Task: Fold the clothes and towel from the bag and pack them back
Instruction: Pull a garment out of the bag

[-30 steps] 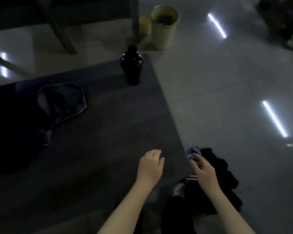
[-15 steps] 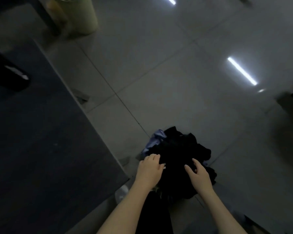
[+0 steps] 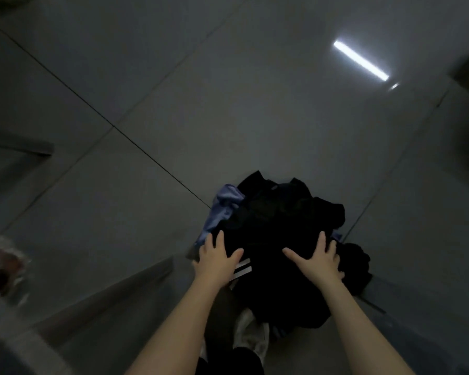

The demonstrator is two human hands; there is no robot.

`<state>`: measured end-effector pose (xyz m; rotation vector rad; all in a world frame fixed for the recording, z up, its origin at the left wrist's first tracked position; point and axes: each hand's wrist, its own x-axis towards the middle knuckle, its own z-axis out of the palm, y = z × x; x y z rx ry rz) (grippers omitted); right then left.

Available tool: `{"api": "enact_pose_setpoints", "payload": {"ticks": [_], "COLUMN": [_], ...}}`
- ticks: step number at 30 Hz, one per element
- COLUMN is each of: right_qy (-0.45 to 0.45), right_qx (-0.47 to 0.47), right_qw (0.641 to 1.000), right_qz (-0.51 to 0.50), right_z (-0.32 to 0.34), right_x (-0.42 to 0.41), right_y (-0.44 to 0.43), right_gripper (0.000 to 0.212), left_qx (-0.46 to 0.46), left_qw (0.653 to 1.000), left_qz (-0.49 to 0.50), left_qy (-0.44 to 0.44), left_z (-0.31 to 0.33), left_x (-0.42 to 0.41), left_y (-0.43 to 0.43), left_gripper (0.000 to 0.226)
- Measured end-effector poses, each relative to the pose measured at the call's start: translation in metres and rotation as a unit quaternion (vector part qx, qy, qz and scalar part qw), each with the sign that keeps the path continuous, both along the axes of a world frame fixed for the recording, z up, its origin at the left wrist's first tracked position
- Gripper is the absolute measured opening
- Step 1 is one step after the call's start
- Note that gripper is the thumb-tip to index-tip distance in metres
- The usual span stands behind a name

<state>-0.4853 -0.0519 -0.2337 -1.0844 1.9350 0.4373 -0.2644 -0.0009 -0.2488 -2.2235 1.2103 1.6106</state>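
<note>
Moved apart since earlier: left hand point(image 3: 217, 259), right hand point(image 3: 320, 259), both on black clothes pile point(image 3: 276, 226) on floor point(image 3: 255, 104). Fingers point(image 3: 219, 238) spread wide, pressing fabric. At pile's 10 o'clock, lilac cloth point(image 3: 222, 209).

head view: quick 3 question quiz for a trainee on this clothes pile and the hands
1. True or false: the left hand and right hand both rest on the dark clothes pile.
2. The lavender cloth sticks out nearest: A) the left hand B) the right hand C) neither, it lies apart from the pile.
3. What colour are the stripes by the left thumb?
Key: 1 true; 2 A; 3 white.
</note>
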Motion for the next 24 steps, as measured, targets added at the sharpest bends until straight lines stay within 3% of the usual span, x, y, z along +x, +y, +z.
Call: {"api": "enact_pose_setpoints", "payload": {"ticks": [5,12,16,18,21,24], "right_qy": [0.003,-0.03,-0.087,-0.108,-0.136,-0.184], "right_qx": [0.003,-0.001,0.016,0.021,0.012,0.006], "right_qw": [1.0,0.999,0.991,0.988,0.984,0.974], "right_qz": [0.022,-0.037,-0.097,-0.108,-0.115,-0.13], "right_z": [-0.047,-0.096,-0.112,-0.112,-0.107,-0.102], "right_x": [-0.014,-0.028,-0.035,-0.034,-0.031,-0.027], "right_y": [-0.012,-0.039,-0.042,-0.043,-0.04,-0.034], "right_gripper": [0.121,0.121,0.12,0.125,0.131,0.132], "left_qx": [0.027,-0.007,-0.05,-0.054,-0.006,0.064], "left_qw": [0.999,0.999,0.996,0.991,0.936,0.874], "left_qz": [0.046,0.01,0.07,0.117,0.304,0.405], "left_qy": [-0.007,-0.033,-0.031,0.023,0.18,0.26], "left_z": [-0.056,-0.11,-0.126,-0.131,-0.123,-0.114], "left_x": [-0.005,-0.017,-0.03,-0.037,-0.046,-0.054], "left_y": [-0.014,-0.027,-0.025,-0.027,-0.035,-0.034], "left_gripper": [0.083,0.077,0.067,0.063,0.086,0.109]}}
